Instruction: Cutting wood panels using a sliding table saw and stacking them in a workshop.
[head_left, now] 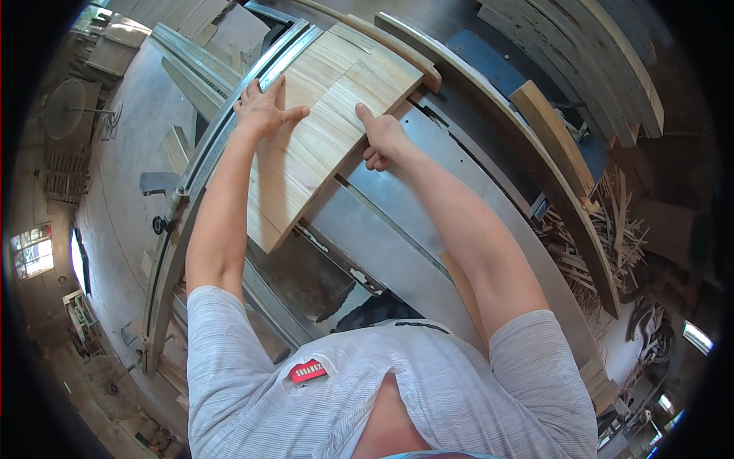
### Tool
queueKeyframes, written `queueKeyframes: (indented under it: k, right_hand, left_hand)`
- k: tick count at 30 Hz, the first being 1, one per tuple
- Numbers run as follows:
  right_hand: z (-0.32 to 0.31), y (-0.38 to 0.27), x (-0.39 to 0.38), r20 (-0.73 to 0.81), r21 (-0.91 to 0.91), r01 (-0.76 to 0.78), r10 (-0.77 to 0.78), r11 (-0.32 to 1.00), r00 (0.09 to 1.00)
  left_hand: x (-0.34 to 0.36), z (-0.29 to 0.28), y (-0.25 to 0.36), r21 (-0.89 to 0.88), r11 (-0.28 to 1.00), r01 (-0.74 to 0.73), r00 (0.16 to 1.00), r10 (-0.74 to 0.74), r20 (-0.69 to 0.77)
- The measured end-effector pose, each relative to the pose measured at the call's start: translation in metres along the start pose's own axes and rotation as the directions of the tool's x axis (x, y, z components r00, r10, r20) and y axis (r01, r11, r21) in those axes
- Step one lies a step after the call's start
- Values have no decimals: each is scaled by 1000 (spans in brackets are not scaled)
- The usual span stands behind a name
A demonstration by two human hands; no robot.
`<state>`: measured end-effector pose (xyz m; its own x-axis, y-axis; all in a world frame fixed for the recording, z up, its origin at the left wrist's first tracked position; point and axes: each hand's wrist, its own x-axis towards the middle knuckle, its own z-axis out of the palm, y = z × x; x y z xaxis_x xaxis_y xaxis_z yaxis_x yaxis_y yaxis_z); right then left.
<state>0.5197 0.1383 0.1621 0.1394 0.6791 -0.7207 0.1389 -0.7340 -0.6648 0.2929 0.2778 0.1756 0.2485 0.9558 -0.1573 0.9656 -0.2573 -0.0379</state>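
A pale, glued-up wooden panel (302, 164) lies across a grey metal saw table (397, 200), its far-left side along a long metal fence (284, 61). My left hand (264, 111) rests with spread fingers at the panel's left side, fingertips by the fence and thumb pointing right across the wood. At the panel's near right edge is my right hand (384, 139). Its thumb lies on the top face, and the other fingers curl below against the edge. No blade shows.
Right of the table stands a long wooden board (535, 145) on edge, with a wood block (552, 138) beyond it. Scrap strips (604, 237) are heaped on the floor there. Stacked planks (581, 57) fill the far right. A fan (67, 109) stands at far left.
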Motion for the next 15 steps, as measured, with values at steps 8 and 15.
queueKeyframes:
  k: [8,15]
  right_hand:
    - [6,23,3,8,69,39,-40,997,999]
    - [17,36,-2,-41,20,58,-57,998,998]
  left_hand:
    - [-10,20,-1,-9,1000,0,999,0,-34]
    - [-15,39,-7,-16,1000,10,999,-11,-50]
